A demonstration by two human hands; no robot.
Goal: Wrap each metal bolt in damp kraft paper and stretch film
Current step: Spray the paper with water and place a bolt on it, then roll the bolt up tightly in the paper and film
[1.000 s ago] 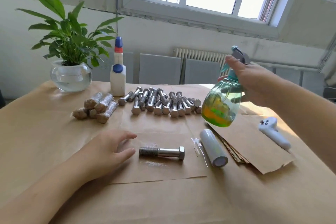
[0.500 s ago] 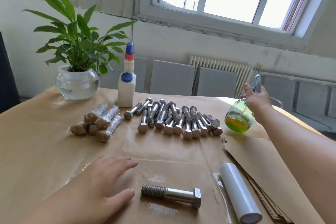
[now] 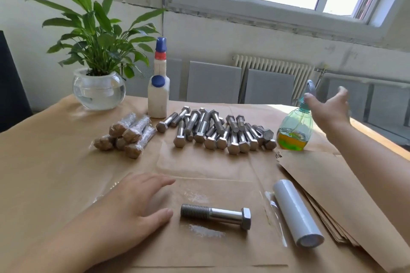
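Observation:
A single metal bolt (image 3: 217, 216) lies on a damp sheet of kraft paper (image 3: 221, 248) near me, wet patches beside it. My left hand (image 3: 133, 210) rests flat on the sheet just left of the bolt's threaded end. A roll of stretch film (image 3: 296, 209) lies to the right of the bolt. The green spray bottle (image 3: 294, 128) stands on the table at the right. My right hand (image 3: 328, 111) hovers open beside the bottle's nozzle, holding nothing. A heap of bare bolts (image 3: 219, 131) lies in the middle; several wrapped bolts (image 3: 126, 135) sit to its left.
A stack of kraft sheets (image 3: 332, 190) lies at the right under my forearm. At the back stand a white bottle with a blue cap (image 3: 158, 91) and a plant in a glass bowl (image 3: 98, 88). Brown paper covers the table (image 3: 44, 173).
My right hand carried the spray bottle away from the sheet, set it down at the right and has let go. My view moved closer to the table. The left hand stayed put.

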